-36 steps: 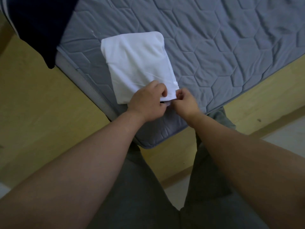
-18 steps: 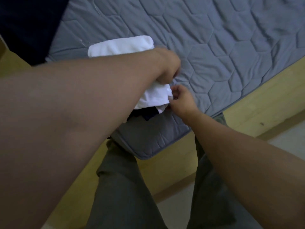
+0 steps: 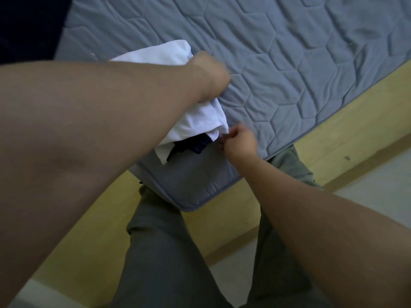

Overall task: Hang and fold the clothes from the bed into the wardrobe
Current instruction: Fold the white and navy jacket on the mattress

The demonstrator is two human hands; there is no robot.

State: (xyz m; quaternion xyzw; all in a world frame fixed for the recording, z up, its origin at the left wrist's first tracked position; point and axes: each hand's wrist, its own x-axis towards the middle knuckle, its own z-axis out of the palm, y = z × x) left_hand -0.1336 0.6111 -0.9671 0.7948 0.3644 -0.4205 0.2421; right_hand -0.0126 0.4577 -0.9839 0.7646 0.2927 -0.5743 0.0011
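Grey quilted mattress [image 3: 289, 74] fills the upper part of the view, with a pattern of stitched hexagons on it. Its near corner points toward the person. Under it the yellow wooden frame [image 3: 338, 134] shows along both edges, and a pale floor [image 3: 382, 174] lies beyond the frame on the right side. The person stands at the corner in grey trousers [image 3: 166, 252], with both bare forearms stretched forward over the bed. At the far left corner of the view a dark cloth [image 3: 26, 25] lies on the mattress, well apart from the hands.

The white garment [image 3: 200, 121] lies on the mattress near the corner, folded and partly bunched, and the left forearm covers much of it. A small piece of dark fabric [image 3: 191, 147] shows from under its near edge; I cannot tell if it is a separate item.

The left hand [image 3: 209, 74] is a little blurred. It reaches over the garment, its fingers are curled downward, and the white cloth is gathered right under it, so it grips the garment at the right edge. The right hand [image 3: 240, 143] is closed, and its thumb and fingers pinch the near right corner of the garment, just above the mattress.
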